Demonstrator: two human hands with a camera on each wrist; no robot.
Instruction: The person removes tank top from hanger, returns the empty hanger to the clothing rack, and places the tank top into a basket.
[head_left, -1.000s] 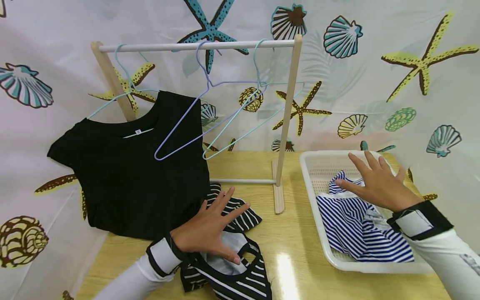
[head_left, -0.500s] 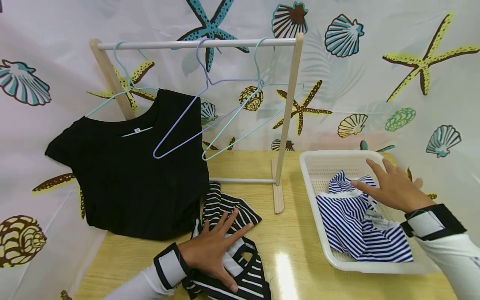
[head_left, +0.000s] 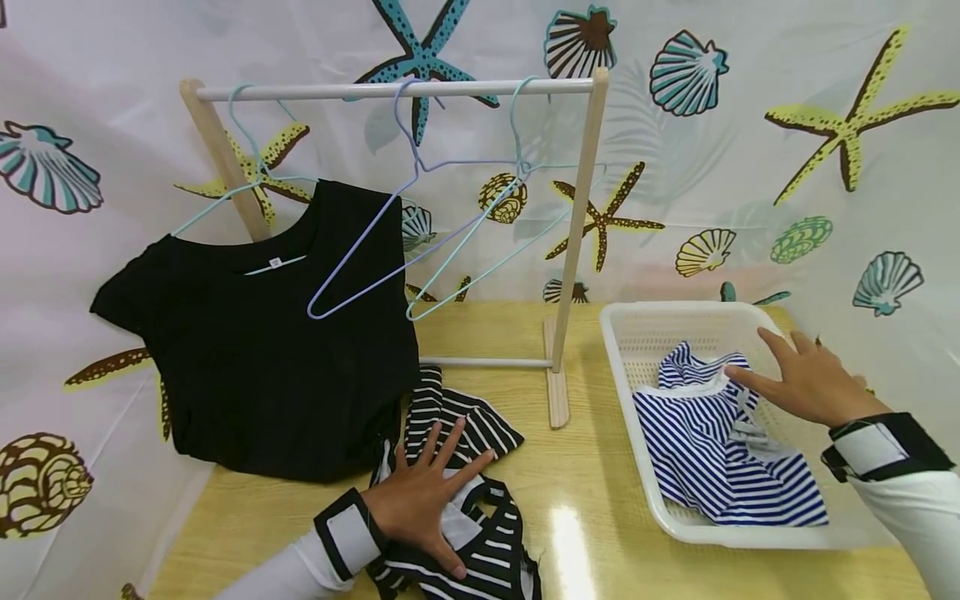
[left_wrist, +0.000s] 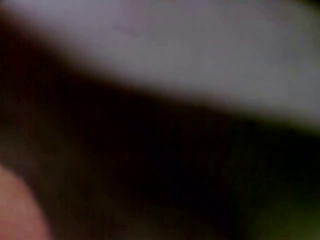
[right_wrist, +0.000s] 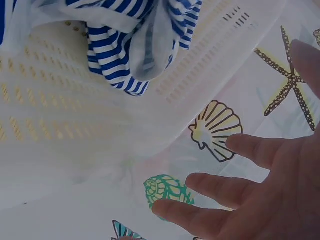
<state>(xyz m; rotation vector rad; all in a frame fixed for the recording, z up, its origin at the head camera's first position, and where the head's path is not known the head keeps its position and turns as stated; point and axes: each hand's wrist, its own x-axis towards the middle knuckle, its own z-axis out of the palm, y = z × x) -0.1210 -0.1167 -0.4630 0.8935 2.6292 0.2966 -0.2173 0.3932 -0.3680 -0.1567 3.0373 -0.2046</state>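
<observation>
My left hand [head_left: 420, 504] rests with spread fingers on a crumpled black-and-white striped garment [head_left: 487, 425] on the table; the left wrist view is dark and blurred. My right hand [head_left: 817, 379], its fingers spread, hovers over the right side of a white plastic basket [head_left: 611, 333] and holds nothing. Inside that basket lies a blue-and-white striped garment [head_left: 690, 442]. In the right wrist view, the fingers [right_wrist: 220, 187] stand apart from the basket wall and the cloth. A black top [head_left: 277, 367] hangs on a light-blue hanger [head_left: 206, 218] left of my left hand.
A clothes rack with a pale rail [head_left: 315, 91] and wooden posts [head_left: 581, 217] stands at the back. A purple hanger [head_left: 360, 237] and another light-blue hanger [head_left: 457, 267] hang from it without clothes. Behind is a curtain [head_left: 750, 167] printed with shells and starfish.
My left hand has shifted slightly right and down onto the black-and-white striped garment, which is more bunched. My right hand has moved right and a little down, away from the basket's middle.
</observation>
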